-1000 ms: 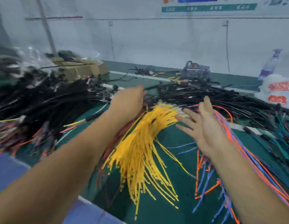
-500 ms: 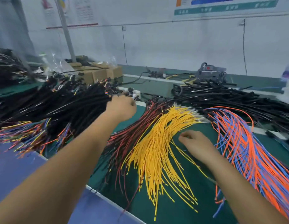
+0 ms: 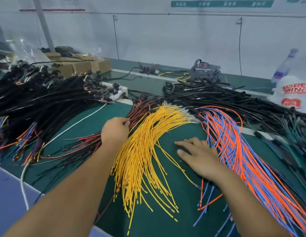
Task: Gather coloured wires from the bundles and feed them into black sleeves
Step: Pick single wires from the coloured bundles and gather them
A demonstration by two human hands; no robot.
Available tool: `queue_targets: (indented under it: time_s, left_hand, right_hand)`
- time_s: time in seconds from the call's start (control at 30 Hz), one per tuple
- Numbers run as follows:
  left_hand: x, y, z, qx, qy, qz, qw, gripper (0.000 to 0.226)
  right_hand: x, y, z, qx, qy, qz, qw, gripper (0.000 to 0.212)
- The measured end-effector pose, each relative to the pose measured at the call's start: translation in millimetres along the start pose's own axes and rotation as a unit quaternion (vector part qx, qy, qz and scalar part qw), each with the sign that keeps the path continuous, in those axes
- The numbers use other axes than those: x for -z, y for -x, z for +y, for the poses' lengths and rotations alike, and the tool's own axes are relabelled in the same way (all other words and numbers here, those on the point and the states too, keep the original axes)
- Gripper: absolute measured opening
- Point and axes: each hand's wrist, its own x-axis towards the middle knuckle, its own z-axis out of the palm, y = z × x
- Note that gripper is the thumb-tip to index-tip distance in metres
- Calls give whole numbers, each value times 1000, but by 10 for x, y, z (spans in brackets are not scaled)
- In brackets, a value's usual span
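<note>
A fan of yellow wires point(image 3: 142, 151) lies in the middle of the green mat point(image 3: 166, 219). To its left runs a bundle of red and black wires point(image 3: 142, 108); my left hand point(image 3: 114, 130) rests on that bundle and pinches wires at its fingertips. On the right spreads a bundle of orange and blue wires point(image 3: 234, 147). My right hand point(image 3: 198, 156) lies flat on the mat between the yellow and the orange-blue wires, fingers straight. Black sleeved harnesses point(image 3: 46, 100) are heaped at the left, and more black sleeves point(image 3: 217, 98) lie at the back right.
Cardboard boxes point(image 3: 80, 65) stand at the back left. A grey tool point(image 3: 205, 69) sits near the wall, and a bottle point(image 3: 284, 65) and a white printed bag point(image 3: 294, 94) at the far right. A white cable point(image 3: 71, 127) crosses the mat. Dark green wires point(image 3: 289, 134) lie at the right edge.
My left hand came back from the black harness heap to the red and black wires. My right hand opened from a curled pose and now lies flat on the mat.
</note>
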Motion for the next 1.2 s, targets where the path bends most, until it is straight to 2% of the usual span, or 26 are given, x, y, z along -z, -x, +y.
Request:
queue_targets:
  time_s: [0.1,0.17,0.23,0.3,0.37,0.4,0.47,0.53,0.6,0.67,0.73,0.77,0.8,0.83,0.9,0.97,1.0,1.07,1.1,1.13,1.2]
  left_hand:
    - [40,26,-10,13,89,69,993,27]
    - [94,57,46,13,143,121,982,26]
    - [155,111,167,-3,183,138,973,20]
    - [191,204,367,-55,197,104,973,15]
    - [182,338,649,-147,185,31,971,14]
    - [168,425,813,-200,161,-14,966,14]
    - [105,651,1127,-307,81,-105,942,18]
    - [-2,886,1372,-384,6,-155,910,26]
    - [-36,1044,1516,-418,-12,-180,890,29]
    - [-9,1051,1556,-400,14,-282,872,31]
    - [109,876,1512,-299,23,-434,850,42]
    - [182,737,1455,-248,-13,-475,844,51]
    - [252,583,1387,-213,-69,-480,848,56]
    - [317,435,1319,-191,-123,-451,863,56]
    - [386,180,1189,-175,-183,-318,914,50]
    - [293,12,1065,-178,-149,-189,954,39]
    - [221,0,1042,-184,-112,-163,963,33]
    - [6,92,1049,-196,-62,-185,961,28]
    - [-130,174,1047,-201,-74,-201,956,31]
    - [-266,263,1033,-208,-115,-198,951,37]
    - [-454,384,1005,-225,-203,-123,945,44]
  right_hand:
    - [-16,48,-12,12,-25,80,996,33]
    - [-39,66,-13,27,-21,94,995,34]
    - [-46,80,-20,31,-35,101,994,35]
    - [-61,100,-10,38,-62,128,989,37]
    - [-48,135,-17,35,-179,154,971,39]
    - [-30,162,-39,32,-281,157,946,37]
    - [8,190,-71,36,-453,183,872,29]
    - [58,176,-54,13,-529,256,809,25]
    - [123,161,-17,-29,-575,315,755,25]
    - [188,151,43,-70,-612,360,701,30]
    - [266,161,126,-108,-645,407,638,33]
    - [297,170,183,-125,-641,431,623,34]
    - [318,178,231,-135,-632,446,619,34]
    - [327,179,268,-139,-627,451,620,33]
    - [300,166,290,-134,-631,422,637,32]
    - [235,130,270,-119,-610,377,687,30]
    - [211,110,260,-112,-580,355,724,29]
    - [172,86,260,-94,-511,310,796,28]
    - [164,84,263,-86,-487,290,820,27]
    - [158,87,267,-84,-479,274,829,27]
    - [158,96,278,-87,-503,260,820,28]
